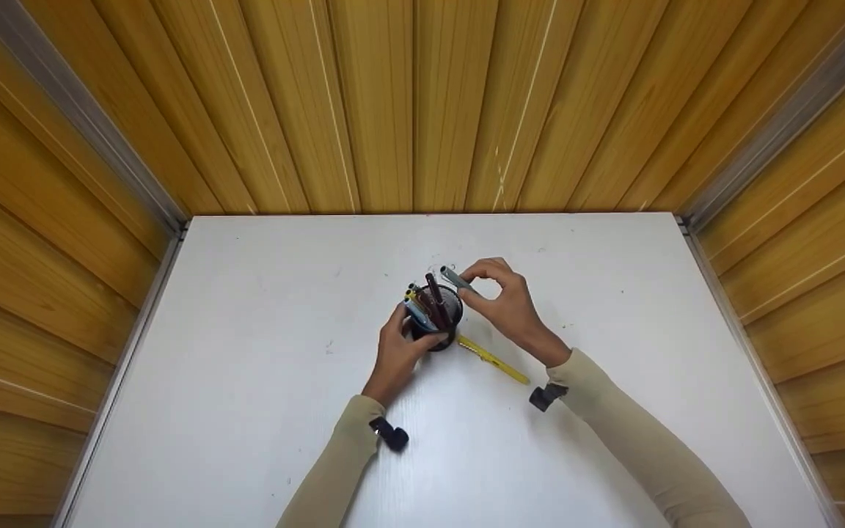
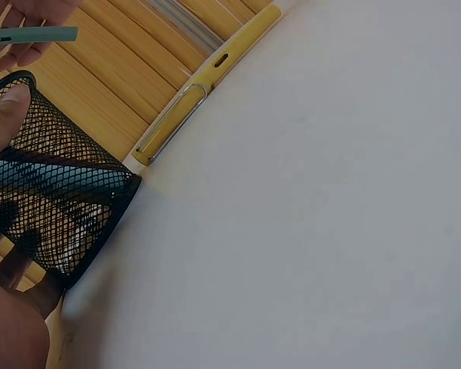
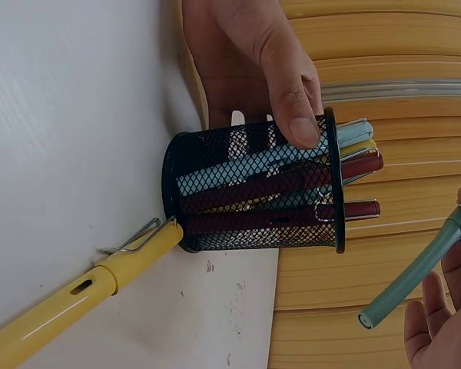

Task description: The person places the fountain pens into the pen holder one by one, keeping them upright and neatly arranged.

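A black mesh pen cup (image 1: 439, 323) (image 2: 54, 207) (image 3: 253, 192) stands mid-table with several pens in it, dark red, blue and yellow. My left hand (image 1: 402, 343) (image 3: 253, 69) grips the cup from its left side, thumb on the rim. My right hand (image 1: 505, 297) pinches a grey-green pen (image 1: 457, 279) (image 3: 415, 269) (image 2: 31, 35) just above and right of the cup's rim. A yellow pen (image 1: 494, 360) (image 2: 203, 84) (image 3: 69, 296) lies flat on the table, its clip end touching the cup's base.
The white table (image 1: 246, 367) is boxed in by wooden slat walls (image 1: 422, 103) at the back and both sides. Small black wrist cameras (image 1: 392, 435) sit on both sleeves.
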### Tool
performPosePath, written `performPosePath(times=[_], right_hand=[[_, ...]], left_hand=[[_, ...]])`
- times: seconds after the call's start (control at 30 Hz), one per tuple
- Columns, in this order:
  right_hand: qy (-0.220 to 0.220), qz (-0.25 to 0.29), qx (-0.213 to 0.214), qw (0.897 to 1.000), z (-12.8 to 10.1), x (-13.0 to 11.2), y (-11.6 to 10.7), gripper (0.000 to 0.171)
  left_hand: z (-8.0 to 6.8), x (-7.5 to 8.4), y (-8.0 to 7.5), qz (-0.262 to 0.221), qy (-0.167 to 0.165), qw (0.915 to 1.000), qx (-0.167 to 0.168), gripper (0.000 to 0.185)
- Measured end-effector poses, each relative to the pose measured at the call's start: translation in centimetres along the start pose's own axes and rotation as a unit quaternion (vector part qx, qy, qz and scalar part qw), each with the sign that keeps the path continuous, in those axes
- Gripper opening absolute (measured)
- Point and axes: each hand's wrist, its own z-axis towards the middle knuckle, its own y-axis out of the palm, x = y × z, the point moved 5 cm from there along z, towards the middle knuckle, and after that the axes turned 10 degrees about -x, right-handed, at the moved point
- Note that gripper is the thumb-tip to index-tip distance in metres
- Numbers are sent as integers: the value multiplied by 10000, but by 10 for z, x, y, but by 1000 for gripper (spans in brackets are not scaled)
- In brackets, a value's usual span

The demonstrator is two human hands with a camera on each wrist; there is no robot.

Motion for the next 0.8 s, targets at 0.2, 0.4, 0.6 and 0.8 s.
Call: performPosePath(times=[0.2, 0.4, 0.6, 0.8], right_hand=[[-12, 51, -14, 10000, 4, -3, 5, 16], [-54, -7, 63, 10000, 7, -5, 9, 17], [-90, 137, 24, 9999, 11, -4, 13, 17], [39, 190, 36, 9998, 16, 21, 19, 18]], left_hand=[[0, 0, 0, -80, 2, 10000, -26, 83], [-1, 2, 1, -79, -5, 10000, -33, 84], [-1, 3, 0, -80, 39, 10000, -18, 84], [0, 3, -1, 107, 92, 9999, 27, 82]])
